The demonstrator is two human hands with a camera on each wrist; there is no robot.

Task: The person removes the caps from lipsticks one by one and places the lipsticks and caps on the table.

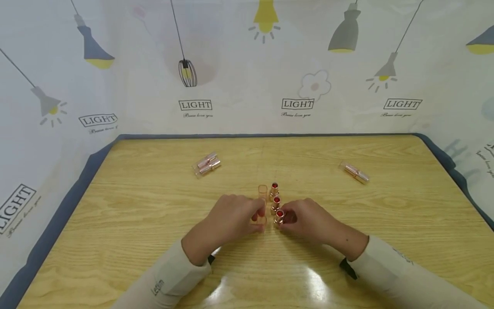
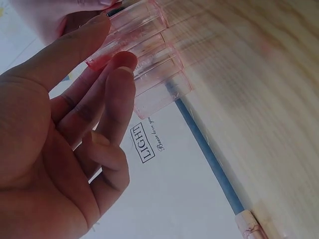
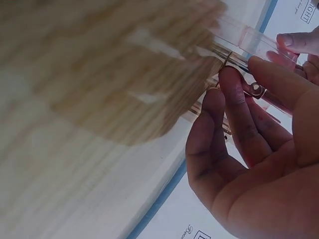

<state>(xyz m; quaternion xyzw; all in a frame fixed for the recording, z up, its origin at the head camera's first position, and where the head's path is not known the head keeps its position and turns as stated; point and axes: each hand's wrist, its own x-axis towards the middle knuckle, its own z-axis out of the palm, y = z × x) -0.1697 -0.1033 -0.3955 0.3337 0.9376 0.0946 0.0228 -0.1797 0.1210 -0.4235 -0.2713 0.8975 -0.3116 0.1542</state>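
Three uncapped lipsticks with red tips stand in a row mid-table; the farthest lipstick point(image 1: 274, 189) and the middle lipstick point(image 1: 276, 202) are untouched. My right hand point(image 1: 310, 221) pinches the nearest lipstick point(image 1: 279, 214) between thumb and fingers, also seen low on its gold tube in the right wrist view. Just left of them runs a row of clear pink lipstick caps point(image 1: 263, 189). With thumb and fingertips my left hand point(image 1: 231, 219) pinches the nearest cap point(image 2: 129, 27), partly hidden by the fingers.
Two capped lipsticks point(image 1: 209, 164) lie side by side at the back left. Another capped lipstick point(image 1: 355, 172) lies at the back right. A printed cloth point(image 1: 247, 116) rises behind the wooden table point(image 1: 127, 206).
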